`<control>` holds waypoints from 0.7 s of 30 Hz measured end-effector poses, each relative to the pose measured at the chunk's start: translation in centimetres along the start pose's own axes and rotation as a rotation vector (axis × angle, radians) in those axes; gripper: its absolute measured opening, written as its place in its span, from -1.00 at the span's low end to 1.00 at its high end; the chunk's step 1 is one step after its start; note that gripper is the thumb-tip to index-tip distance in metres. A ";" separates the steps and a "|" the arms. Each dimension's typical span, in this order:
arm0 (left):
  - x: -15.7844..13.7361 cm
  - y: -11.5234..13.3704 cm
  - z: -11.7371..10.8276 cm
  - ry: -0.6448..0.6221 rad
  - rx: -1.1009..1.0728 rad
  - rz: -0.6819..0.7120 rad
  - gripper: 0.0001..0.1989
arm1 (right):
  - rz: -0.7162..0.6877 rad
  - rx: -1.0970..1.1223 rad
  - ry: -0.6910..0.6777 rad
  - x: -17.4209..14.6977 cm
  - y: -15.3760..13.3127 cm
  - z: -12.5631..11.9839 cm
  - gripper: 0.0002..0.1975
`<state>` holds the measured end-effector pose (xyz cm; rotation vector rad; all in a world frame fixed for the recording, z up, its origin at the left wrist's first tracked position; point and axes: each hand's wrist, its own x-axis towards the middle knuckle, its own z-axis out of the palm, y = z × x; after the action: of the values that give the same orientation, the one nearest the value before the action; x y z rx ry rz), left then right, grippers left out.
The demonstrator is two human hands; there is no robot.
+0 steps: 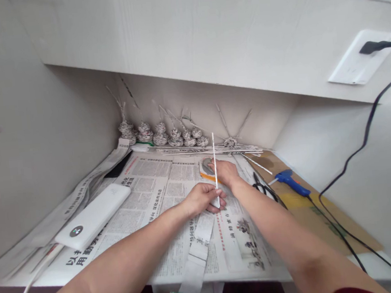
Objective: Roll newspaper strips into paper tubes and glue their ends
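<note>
My left hand (pixel 207 198) is closed round the lower end of a thin rolled paper stick (pixel 214 158), which stands upright. A long newspaper strip (pixel 199 247) hangs below that hand toward the table's front edge; whether it joins the stick is hidden. Just beyond, my right hand (pixel 226 172) reaches to a small round grey thing (pixel 206 165), its fingers bent at the rim and partly hidden. An orange, slim tool (pixel 209 178) lies beside it, partly behind the stick.
Newspaper (pixel 151 187) covers the table. Several woven paper gourds (pixel 160 134) line the back wall, behind a pile of paper sticks (pixel 209 149). A white power strip-like box (pixel 95 216) lies left. At right are black scissors (pixel 263 187) and a blue glue gun (pixel 293 183) on cardboard.
</note>
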<state>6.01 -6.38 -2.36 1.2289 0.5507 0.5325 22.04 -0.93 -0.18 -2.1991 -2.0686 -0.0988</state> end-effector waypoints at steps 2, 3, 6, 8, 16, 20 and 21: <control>0.0 0.1 0.0 0.004 0.005 0.004 -0.56 | 0.015 -0.004 0.004 -0.4 -0.2 -0.2 -0.51; 0.0 0.2 0.0 0.006 0.005 0.007 -0.56 | 0.035 0.000 0.006 -0.7 -0.2 -0.4 -0.48; -0.1 0.4 -0.1 0.011 -0.004 0.013 -0.56 | 0.115 0.056 0.112 -2.2 0.0 -1.4 -0.44; -0.1 0.5 -0.2 0.002 -0.009 0.005 -0.57 | 0.114 0.174 0.262 -3.5 0.4 -2.2 -0.54; -0.3 0.4 0.0 -0.027 0.051 -0.007 -0.53 | 0.013 1.369 -0.307 -8.1 0.0 -3.0 -0.58; -0.3 0.4 0.3 -0.023 0.085 -0.020 -0.56 | 0.062 1.500 -0.332 -8.6 -0.7 -2.1 -0.57; -0.4 0.5 0.4 -0.023 0.091 -0.026 -0.57 | 0.086 1.515 -0.314 -8.6 -0.8 -2.0 -0.59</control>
<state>5.91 -6.77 -1.76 1.3105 0.5762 0.4749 20.79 -9.62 0.72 -1.2619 -1.2178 1.3618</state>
